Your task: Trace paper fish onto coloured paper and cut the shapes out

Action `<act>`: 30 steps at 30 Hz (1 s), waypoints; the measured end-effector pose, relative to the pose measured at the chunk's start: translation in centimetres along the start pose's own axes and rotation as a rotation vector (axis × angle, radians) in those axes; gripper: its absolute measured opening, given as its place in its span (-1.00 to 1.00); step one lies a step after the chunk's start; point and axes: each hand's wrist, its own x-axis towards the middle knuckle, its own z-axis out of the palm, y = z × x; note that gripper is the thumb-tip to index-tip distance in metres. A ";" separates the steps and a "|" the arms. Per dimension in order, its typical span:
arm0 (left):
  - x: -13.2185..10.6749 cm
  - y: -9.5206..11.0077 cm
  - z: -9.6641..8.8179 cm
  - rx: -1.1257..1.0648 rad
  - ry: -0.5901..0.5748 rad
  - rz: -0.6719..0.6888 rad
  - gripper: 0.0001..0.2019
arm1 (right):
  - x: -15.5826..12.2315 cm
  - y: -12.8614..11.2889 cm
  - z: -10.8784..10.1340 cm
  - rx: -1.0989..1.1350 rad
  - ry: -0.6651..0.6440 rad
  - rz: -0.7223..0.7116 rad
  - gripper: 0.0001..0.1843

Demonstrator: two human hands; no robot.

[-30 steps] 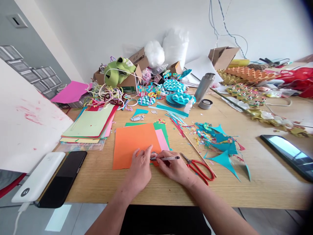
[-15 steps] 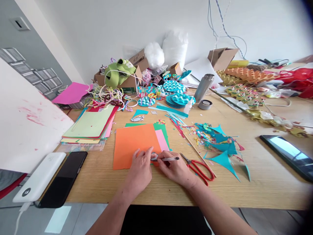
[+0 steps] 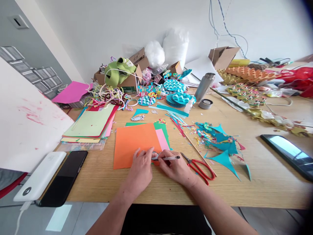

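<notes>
My left hand lies on the near right corner of an orange paper sheet, its fingertips pressing down a small cut-out there. My right hand is closed around a pen that lies almost level, its tip pointing left at the cut-out. The orange sheet rests on pink and green sheets on the wooden table. Red-handled scissors lie just right of my right hand.
A stack of coloured paper lies to the left, with a black phone and a white power bank at the near left edge. Teal paper scraps and a tablet lie to the right. Boxes, a metal bottle and craft pieces crowd the back.
Both hands stay at the orange sheet's corner; the pen tip has shifted only slightly over the small cut-out.
</notes>
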 end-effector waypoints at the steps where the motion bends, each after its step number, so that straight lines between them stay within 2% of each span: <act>1: 0.0 0.0 0.0 0.001 0.000 0.002 -0.42 | 0.0 0.0 0.0 0.002 0.000 0.003 -0.88; 11: -0.2 0.1 0.0 0.003 0.009 0.012 -0.44 | 0.1 -0.1 -0.1 0.016 0.021 0.002 -0.89; 18: 0.0 0.2 0.0 -0.025 0.018 0.006 -0.46 | -0.2 0.2 -0.1 0.006 0.004 0.067 -0.87; 30: 1.2 0.7 0.8 0.016 0.151 0.003 -0.82 | 0.3 0.3 -0.4 0.086 -0.007 0.187 -0.79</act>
